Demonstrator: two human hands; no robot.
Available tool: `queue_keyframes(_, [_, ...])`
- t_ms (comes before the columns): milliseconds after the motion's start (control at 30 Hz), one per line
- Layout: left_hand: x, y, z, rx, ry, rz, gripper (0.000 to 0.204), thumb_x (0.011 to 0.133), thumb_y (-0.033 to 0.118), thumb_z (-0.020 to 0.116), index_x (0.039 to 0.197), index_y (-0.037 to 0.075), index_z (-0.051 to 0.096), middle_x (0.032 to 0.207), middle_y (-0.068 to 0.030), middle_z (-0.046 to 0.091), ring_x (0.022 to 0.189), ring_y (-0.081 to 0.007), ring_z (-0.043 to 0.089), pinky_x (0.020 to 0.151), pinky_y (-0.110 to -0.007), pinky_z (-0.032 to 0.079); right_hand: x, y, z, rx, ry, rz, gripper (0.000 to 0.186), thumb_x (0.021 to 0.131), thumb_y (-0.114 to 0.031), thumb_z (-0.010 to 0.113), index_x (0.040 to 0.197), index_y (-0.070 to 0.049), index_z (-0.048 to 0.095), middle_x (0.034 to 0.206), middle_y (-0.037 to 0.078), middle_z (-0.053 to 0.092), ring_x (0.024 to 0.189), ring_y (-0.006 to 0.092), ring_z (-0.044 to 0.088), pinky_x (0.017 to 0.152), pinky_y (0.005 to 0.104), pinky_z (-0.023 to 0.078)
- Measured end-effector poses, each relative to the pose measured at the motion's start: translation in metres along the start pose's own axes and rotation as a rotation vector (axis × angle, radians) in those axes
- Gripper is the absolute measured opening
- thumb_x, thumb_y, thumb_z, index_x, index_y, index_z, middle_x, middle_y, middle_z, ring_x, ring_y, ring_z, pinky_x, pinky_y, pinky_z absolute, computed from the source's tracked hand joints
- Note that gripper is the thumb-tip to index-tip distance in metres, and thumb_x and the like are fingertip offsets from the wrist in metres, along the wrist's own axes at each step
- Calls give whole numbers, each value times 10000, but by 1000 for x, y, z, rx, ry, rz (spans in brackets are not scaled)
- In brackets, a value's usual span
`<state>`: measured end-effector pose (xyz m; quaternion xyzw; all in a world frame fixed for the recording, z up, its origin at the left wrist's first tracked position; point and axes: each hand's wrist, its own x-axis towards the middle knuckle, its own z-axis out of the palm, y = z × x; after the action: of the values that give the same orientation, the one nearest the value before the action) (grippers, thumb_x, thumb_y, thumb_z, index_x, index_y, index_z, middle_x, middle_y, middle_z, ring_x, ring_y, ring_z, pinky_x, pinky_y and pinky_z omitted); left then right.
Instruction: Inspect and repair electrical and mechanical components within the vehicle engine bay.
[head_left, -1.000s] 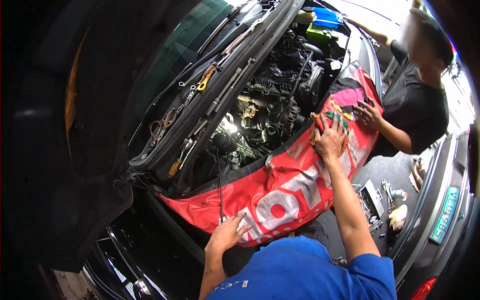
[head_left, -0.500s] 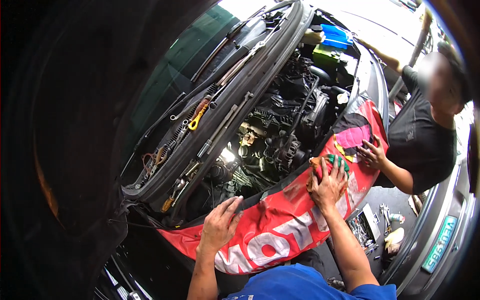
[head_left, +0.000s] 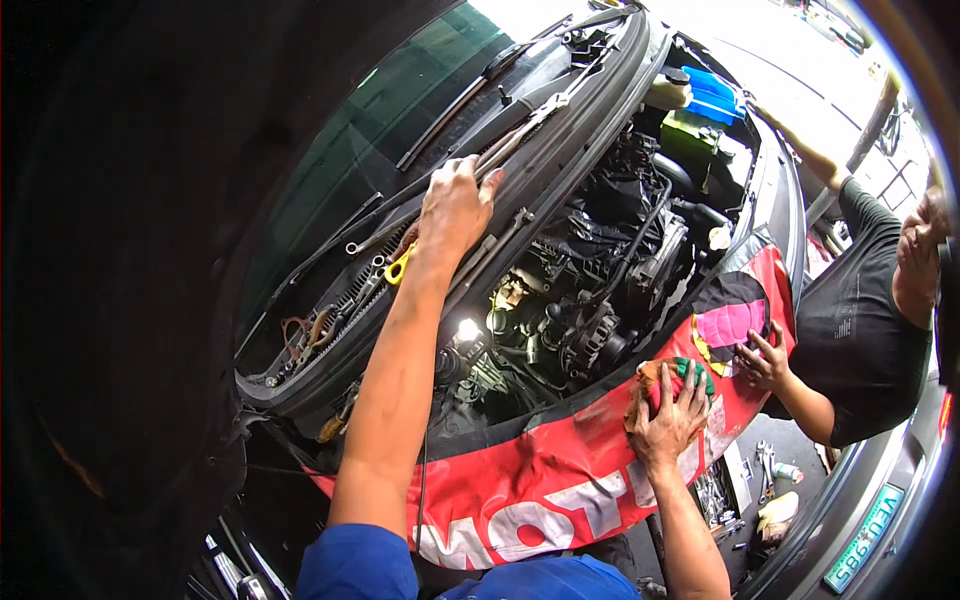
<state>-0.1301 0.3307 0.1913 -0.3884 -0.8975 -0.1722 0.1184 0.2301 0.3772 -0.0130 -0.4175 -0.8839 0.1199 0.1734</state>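
Observation:
My left hand (head_left: pixel 458 210) is stretched over the ledge below the windshield, above the tools lying there. Its thumb stands apart from the fingers, and nothing shows in it; the fingertips are partly hidden. Close to its wrist lies a yellow ring-ended tool (head_left: pixel 398 266), partly covered by my forearm. A long metal rod (head_left: pixel 545 110) extends along the ledge past my fingers. My right hand (head_left: pixel 672 425) lies with spread fingers on a crumpled orange, red and green rag (head_left: pixel 648 382), which rests on the red fender cover (head_left: pixel 580 465).
The engine bay (head_left: pixel 590 260) is uncovered, with a bright lamp (head_left: pixel 468 330) shining inside. Several wrenches (head_left: pixel 378 263) lie along the ledge. At right, a person in black (head_left: pixel 870 320) rests a hand (head_left: pixel 766 362) on the cover. A tool tray (head_left: pixel 738 478) stands on the floor.
My left hand has moved from above the cover's front edge up and across the engine bay to the ledge. My right hand stays on the rag. The whole view has shifted slightly.

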Motion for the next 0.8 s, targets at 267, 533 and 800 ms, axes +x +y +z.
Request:
queue_keyframes(267, [33, -12, 38, 113, -4, 41, 426, 929, 370, 585, 1095, -23, 590, 1057, -270, 590, 1035, -432, 566, 882, -478, 476, 0, 4, 2, -2, -27, 8, 659, 773, -346, 672, 1384, -174, 494, 1546, 185, 254, 1431, 375, 187, 1112, 528, 161])
queue_keyframes(533, [83, -24, -1, 20, -135, 53, 456, 1001, 379, 436, 1024, -23, 650, 996, -291, 628, 993, -445, 594, 859, -488, 452, -2, 7, 9, -13, -9, -8, 697, 752, -384, 679, 1393, -190, 485, 1547, 182, 252, 1430, 380, 184, 1108, 544, 159])
queue_keyframes(800, [43, -16, 25, 42, 77, 189, 298, 939, 248, 570, 1049, -9, 674, 924, -268, 623, 881, -418, 586, 797, -473, 478, -1, 7, 4, -2, -14, 20, 672, 758, -358, 677, 1380, -178, 498, 1552, 178, 242, 1428, 378, 187, 1110, 533, 164])
